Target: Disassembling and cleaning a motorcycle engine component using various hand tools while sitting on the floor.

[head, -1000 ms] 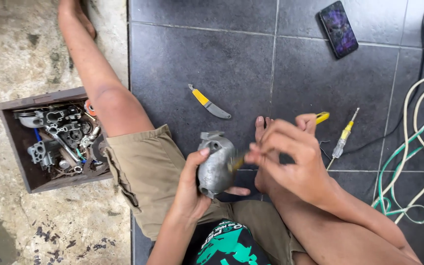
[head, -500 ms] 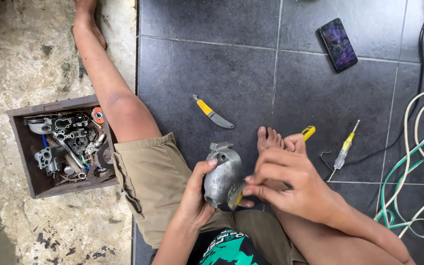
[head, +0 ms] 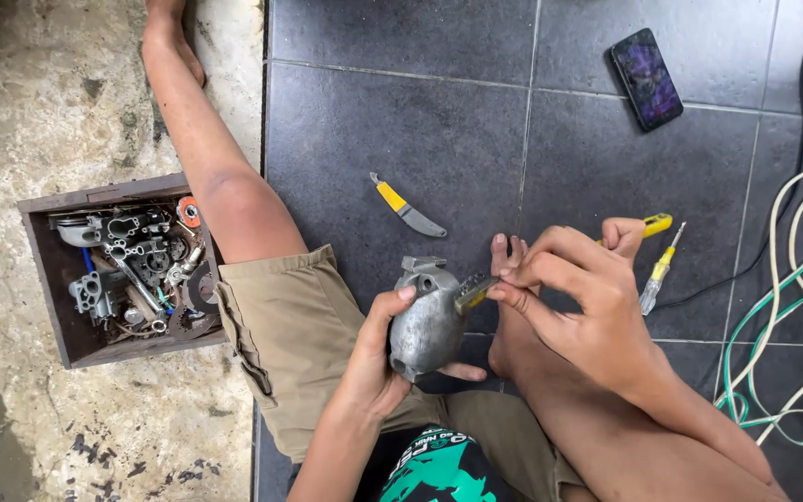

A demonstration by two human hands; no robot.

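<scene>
Dull grey cast-metal housing (head: 427, 321), matt and pitted; yellow plastic-handled tool (head: 472, 292); dark smooth floor tiles (head: 401, 121); weathered wooden box (head: 58, 279).

Dark tiled floor (head: 392, 121), knife (head: 408, 206), phone (head: 646, 78), screwdriver (head: 658, 270)

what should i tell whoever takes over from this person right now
Left hand: wrapped around a grey cast-metal housing, held above the lap.
Right hand: fingers pinch a yellow-handled tool whose tip is against the housing's side.
Nearby on the dark floor tiles: a yellow-handled knife, a yellow tester screwdriver, a phone and coiled cables.
A wooden box of metal parts sits beside the outstretched leg.
Done: housing in hand, tool applied.
Left: whatever the tool is working on the housing; the contact spot is too small to make out.
</scene>
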